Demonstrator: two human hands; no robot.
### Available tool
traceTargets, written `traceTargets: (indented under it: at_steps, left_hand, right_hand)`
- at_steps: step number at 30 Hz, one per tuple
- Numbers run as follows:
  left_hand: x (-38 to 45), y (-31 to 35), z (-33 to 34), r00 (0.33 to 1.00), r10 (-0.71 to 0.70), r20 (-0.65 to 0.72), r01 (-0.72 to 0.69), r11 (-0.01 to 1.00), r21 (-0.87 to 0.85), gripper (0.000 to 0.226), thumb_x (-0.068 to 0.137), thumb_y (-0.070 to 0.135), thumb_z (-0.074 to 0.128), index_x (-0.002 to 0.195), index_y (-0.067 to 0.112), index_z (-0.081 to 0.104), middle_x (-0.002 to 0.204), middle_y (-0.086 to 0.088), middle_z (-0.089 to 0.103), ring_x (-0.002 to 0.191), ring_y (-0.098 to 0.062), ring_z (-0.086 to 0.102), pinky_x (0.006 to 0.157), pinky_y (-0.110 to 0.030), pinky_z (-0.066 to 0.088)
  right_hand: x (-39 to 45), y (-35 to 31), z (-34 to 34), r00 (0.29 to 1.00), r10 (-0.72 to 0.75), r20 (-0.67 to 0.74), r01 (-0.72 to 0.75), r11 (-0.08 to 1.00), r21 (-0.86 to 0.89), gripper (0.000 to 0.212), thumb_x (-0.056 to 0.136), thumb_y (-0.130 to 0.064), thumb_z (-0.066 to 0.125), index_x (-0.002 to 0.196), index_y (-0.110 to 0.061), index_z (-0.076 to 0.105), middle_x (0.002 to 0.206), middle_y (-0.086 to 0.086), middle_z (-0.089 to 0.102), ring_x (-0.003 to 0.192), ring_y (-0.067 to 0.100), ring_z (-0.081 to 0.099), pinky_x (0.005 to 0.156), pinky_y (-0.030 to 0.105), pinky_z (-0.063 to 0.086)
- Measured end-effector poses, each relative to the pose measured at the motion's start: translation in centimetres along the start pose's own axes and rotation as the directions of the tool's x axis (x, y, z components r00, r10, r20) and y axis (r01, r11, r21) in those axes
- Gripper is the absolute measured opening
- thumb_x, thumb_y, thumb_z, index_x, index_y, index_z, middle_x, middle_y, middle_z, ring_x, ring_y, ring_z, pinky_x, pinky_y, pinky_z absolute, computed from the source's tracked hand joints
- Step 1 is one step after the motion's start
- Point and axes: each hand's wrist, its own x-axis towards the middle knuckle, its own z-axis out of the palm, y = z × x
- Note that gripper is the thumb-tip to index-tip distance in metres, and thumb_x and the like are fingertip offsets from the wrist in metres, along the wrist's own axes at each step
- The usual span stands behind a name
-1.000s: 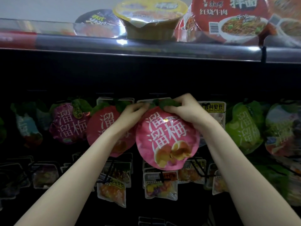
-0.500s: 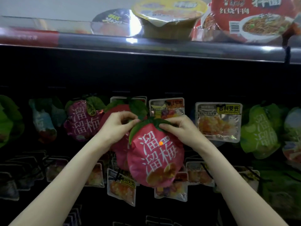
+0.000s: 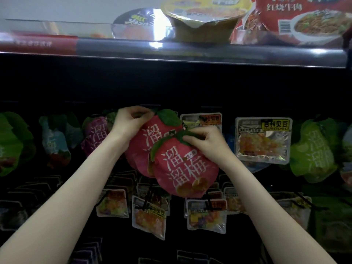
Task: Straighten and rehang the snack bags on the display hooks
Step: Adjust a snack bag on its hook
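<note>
Snack bags, two pink ones, are overlapping at the centre of the frame: the front bag [image 3: 182,168] is being pinched at its green top by the right hand [image 3: 206,142], while the left hand [image 3: 129,121] is gripping the top of the rear bag [image 3: 146,138] above it.

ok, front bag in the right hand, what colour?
Pink-red front bag with a green leaf top and white characters; head view.

Shelf [image 3: 171,52] under noodle bowls [image 3: 205,18]
</note>
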Motion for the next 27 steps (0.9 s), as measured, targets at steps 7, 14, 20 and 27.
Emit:
traceTargets:
  at_steps: [7,14,20,27]
  left_hand:
    - [0.7,-0.6,-0.9,0.996,-0.044,0.071,0.039,0.997,0.073,0.01,0.086,0.007,0.063,0.094,0.01,0.066,0.077,0.004,0.063,0.065,-0.001,0.061,0.061,-0.011,0.05]
    - [0.3,-0.4,-1.5,0.995,-0.025,0.094,0.018,0.997,0.075,0.02,0.096,0.02,0.048,0.088,0.023,0.066,0.085,0.008,0.065,0.078,-0.003,0.062,0.066,-0.015,0.052]
    - [-0.2,-0.1,-1.0,0.993,0.082,0.085,-0.086,0.995,0.05,0.02,0.097,0.027,0.045,0.082,0.032,0.058,0.084,0.011,0.062,0.064,0.011,0.059,0.061,-0.007,0.048]
    - [0.2,-0.4,-1.1,0.983,0.114,0.143,-0.132,0.984,0.121,0.011,0.089,0.022,0.059,0.079,0.021,0.061,0.077,0.005,0.064,0.061,0.005,0.062,0.058,-0.01,0.05]
  right_hand:
    - [3.7,-2.7,1.8,0.999,0.027,-0.023,-0.027,1.0,0.014,0.022,0.088,-0.022,0.063,0.103,-0.008,0.071,0.095,0.005,0.07,0.087,0.019,0.066,0.075,0.03,0.054]
    - [5.4,-2.6,4.4,0.992,0.1,-0.077,-0.098,0.995,0.035,0.021,0.091,-0.024,0.06,0.102,-0.009,0.071,0.097,0.011,0.071,0.086,0.023,0.067,0.077,0.039,0.056]
    - [4.8,-3.0,4.0,0.995,-0.034,-0.099,0.038,0.998,0.048,0.02,0.091,-0.02,0.06,0.103,-0.009,0.072,0.095,0.004,0.071,0.085,0.012,0.064,0.071,0.02,0.051]
    - [5.8,-3.1,3.8,0.991,0.112,-0.069,-0.108,0.993,0.051,0.021,0.09,-0.027,0.061,0.101,-0.012,0.071,0.095,0.008,0.071,0.086,0.021,0.067,0.08,0.038,0.055]
